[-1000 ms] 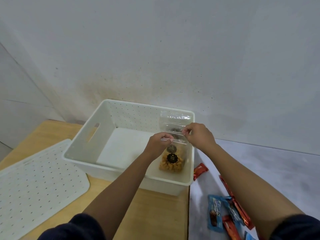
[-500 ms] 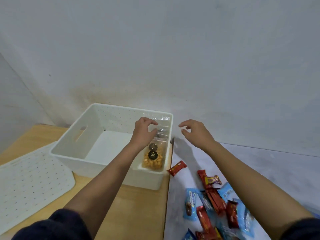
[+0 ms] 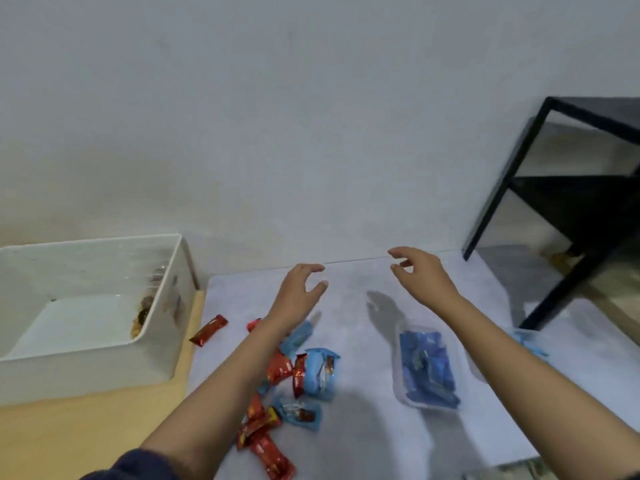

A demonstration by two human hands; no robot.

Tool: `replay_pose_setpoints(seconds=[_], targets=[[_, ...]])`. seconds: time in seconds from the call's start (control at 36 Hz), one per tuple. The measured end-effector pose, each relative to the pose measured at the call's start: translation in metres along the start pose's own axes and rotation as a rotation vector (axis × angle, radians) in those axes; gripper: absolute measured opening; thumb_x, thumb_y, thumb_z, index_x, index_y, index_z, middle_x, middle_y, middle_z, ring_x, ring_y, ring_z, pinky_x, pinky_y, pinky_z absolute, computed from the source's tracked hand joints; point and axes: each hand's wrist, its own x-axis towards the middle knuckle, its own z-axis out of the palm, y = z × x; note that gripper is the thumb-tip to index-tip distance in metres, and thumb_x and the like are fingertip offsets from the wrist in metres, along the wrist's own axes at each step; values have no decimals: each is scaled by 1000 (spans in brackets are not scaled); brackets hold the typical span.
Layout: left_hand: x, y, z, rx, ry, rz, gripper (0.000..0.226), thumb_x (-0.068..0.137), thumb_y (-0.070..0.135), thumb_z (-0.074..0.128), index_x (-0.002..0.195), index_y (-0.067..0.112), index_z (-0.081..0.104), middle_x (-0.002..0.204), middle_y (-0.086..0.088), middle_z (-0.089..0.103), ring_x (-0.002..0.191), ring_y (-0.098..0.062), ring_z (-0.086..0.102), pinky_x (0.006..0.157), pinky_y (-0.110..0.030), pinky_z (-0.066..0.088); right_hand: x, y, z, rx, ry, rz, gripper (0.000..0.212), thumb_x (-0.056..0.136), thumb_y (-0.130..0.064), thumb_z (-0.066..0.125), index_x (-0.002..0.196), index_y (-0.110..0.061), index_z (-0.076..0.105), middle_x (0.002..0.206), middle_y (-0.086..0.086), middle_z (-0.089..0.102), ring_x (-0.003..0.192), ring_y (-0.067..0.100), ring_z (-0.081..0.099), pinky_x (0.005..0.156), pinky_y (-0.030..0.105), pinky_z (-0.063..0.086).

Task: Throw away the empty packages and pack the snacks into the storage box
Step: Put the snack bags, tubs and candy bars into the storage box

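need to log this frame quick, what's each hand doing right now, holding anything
Left hand: open, fingers curled loosely, holding nothing, above the grey table top.
Right hand: open, fingers spread, holding nothing.

You are looking at a dim, evenly lit frame with a cool grey cast. Soft shadows fall on the grey surface [image 3: 363,427] below both hands, so light comes from above. Motion blur smears the whole picture. Wide-angle distortion bends the black shelf frame [image 3: 512,181] at the right edge.
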Motion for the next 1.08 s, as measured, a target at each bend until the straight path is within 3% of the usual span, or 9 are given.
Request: replay_pose_setpoints(seconds=[0.19,0.39,0.5,0.64,0.83,0.92,0.97,1.03,1.08], targets=[[-48,12,137,-125,-205,-136,51,91,20,57,138,12,39,140,-5,40,122,-13,44,94,-12,30,-71,167,-37,-25,60,307,41,91,-12,55,131,-11,51,131,14,55,116,31,54,99,37,40],[-73,13,210,-208,-219,-300,77,88,48,51,147,10,17,151,-7,26,138,-21,29,115,-38,25,-123,275,-53,-176,85,549,53,93,-28,54,141,-15,38,150,17,31,135,34,29,109,43,30],[-76,16,234,-263,-193,-329,63,95,22,49,147,11,15,133,8,31,124,-5,31,101,-16,26,-120,290,-53,-126,107,618,58,95,-37,48,147,-21,26,157,10,10,142,31,14,112,47,21],[-76,12,244,-282,-122,-352,61,96,13,46,147,10,13,134,5,31,123,-6,31,91,-5,26,-112,296,-50,182,214,646,62,94,-25,55,147,-11,26,147,20,27,133,35,34,107,36,30],[-78,2,236,-212,-13,-386,52,96,11,44,145,8,24,149,-10,32,137,-23,32,105,-19,23,-109,292,-43,363,317,661,50,94,-9,51,142,-14,38,142,15,38,128,31,42,106,40,38],[-81,-3,224,-250,53,-422,51,96,11,45,144,9,26,149,-10,32,137,-23,33,106,-22,24,-106,280,-36,482,348,635,46,93,1,48,138,-12,44,134,9,43,120,23,47,80,18,51],[-82,-7,215,-290,107,-454,52,96,10,45,144,10,26,150,-10,32,137,-23,32,106,-23,24,-101,266,-29,570,347,578,46,91,6,49,135,-8,46,126,5,44,110,16,46,59,3,46],[-85,-11,205,-332,148,-491,51,96,9,44,144,10,26,150,-9,30,137,-23,31,105,-23,26,-91,251,-19,562,303,513,45,91,5,50,134,-7,48,128,7,47,114,16,48,74,12,51],[-88,-14,195,-373,165,-516,52,96,9,44,145,10,26,150,-9,30,137,-23,31,105,-23,27,-78,241,-11,507,260,454,44,92,5,47,133,-9,51,134,11,49,120,24,50,96,36,50]])
